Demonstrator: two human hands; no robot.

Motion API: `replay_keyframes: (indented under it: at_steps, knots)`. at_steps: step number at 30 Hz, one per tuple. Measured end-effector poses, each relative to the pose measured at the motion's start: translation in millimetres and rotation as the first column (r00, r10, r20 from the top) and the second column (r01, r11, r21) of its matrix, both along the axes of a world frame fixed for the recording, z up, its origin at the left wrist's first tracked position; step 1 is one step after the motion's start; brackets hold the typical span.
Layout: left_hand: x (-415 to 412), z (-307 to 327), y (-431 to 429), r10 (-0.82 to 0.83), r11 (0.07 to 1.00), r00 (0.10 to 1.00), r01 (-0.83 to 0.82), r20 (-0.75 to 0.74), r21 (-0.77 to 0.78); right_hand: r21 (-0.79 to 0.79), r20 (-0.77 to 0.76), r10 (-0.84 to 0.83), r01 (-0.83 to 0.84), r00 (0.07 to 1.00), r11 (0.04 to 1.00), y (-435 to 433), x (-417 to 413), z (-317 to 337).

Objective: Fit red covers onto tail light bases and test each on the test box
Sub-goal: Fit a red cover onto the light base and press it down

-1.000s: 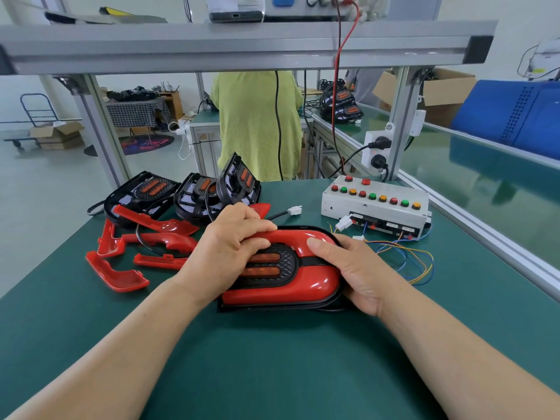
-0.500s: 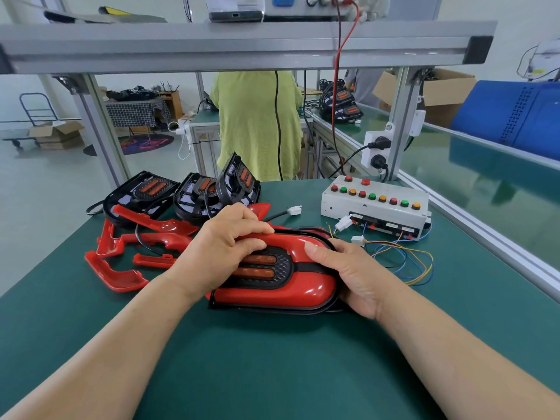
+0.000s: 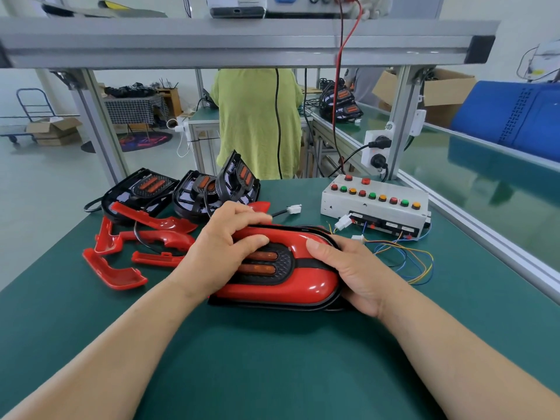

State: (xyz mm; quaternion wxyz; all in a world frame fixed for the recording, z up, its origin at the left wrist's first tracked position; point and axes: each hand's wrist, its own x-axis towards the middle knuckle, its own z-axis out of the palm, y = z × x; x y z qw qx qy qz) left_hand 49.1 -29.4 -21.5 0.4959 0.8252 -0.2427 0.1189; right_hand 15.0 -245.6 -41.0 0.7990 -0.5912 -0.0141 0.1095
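Both grips clasp one tail light (image 3: 283, 263) lying flat mid-desk. The left grip (image 3: 221, 253) curls its fingers over the light's far left edge, with one fingertip on the black grille above two amber strips. The right grip (image 3: 354, 274) wraps the right end, its thumb pressed on the red cover (image 3: 288, 287) and its fingers tucked under the black base (image 3: 266, 305). The cover sits on that base, on the green desk (image 3: 272, 365).

Left of the grips lie loose red covers (image 3: 115, 271) in a scatter. Behind them are three bare bases (image 3: 139, 192) — the rightmost propped on edge. Right of the right grip, coloured wires (image 3: 406, 259) run to the test box (image 3: 375, 207), which has rows of red, green and amber buttons. A white connector (image 3: 294, 209) lies between the bare bases and the box. Beyond the desk stands a person (image 3: 257, 122) in a yellow-green shirt.
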Motion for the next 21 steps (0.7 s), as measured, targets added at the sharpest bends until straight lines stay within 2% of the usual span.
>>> replay_keyframes:
  at_steps: [2,4,7,9,12,16,21]
  knots:
    - [6.7,2.8,8.4,0.093,0.993,0.995,-0.091,-0.027,0.078,-0.002,-0.001,-0.002,0.002,1.0,1.0,-4.7,0.9,1.0]
    - [10.4,8.4,19.9,0.152,0.988,0.974,-0.147,-0.168,0.044,-0.012,-0.007,-0.006,0.006,1.0,1.0,-9.5,1.2,1.1]
    - [10.2,10.4,33.5,-0.007,0.995,0.901,-0.035,-0.434,-0.088,-0.029,-0.004,-0.007,0.007,1.0,1.0,-11.8,1.6,0.3]
    - [7.0,8.6,33.2,-0.124,0.987,0.836,0.049,-0.535,-0.152,-0.025,0.0,-0.007,0.007,1.0,1.0,-10.8,1.9,0.7]
    - [7.3,7.7,29.6,-0.194,0.959,0.74,0.005,-0.644,-0.283,-0.027,0.0,-0.006,0.006,1.0,1.0,-10.8,1.7,1.6]
    - [6.9,6.9,28.1,-0.318,0.92,0.613,0.015,-0.723,-0.393,-0.029,0.005,0.004,-0.004,1.0,1.0,-11.5,0.3,2.1]
    - [3.3,8.7,23.3,-0.44,0.851,0.536,-0.009,-0.72,-0.526,-0.033,0.014,0.013,-0.013,1.0,0.999,-10.1,0.0,2.4]
